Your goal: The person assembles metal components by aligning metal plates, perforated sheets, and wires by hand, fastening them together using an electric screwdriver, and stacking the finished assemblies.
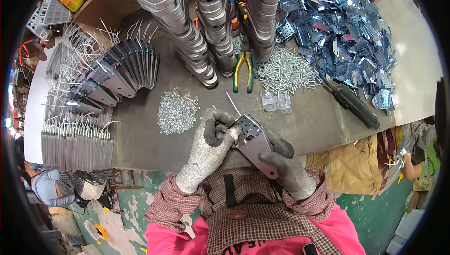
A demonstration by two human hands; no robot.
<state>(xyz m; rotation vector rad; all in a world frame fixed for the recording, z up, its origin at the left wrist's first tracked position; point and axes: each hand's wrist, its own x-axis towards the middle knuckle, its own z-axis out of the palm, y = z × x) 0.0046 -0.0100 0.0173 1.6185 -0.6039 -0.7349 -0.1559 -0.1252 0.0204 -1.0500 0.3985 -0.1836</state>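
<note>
Looks like a workshop or small assembly factory, judging by a grey table [314,126] crowded with tall stacks of metal plates [180,35], a heap of bluish perforated brackets [349,44], piles of loose screws [287,70] and small nuts [177,110], and rows of metal parts trailing white wires [117,81]. Also laid out on it, pliers [250,73] with green-and-yellow handles and a black corded power tool [355,106]. Round about, a green floor [363,210] with worn, patchy paint, and other people near both edges of the view.
</note>
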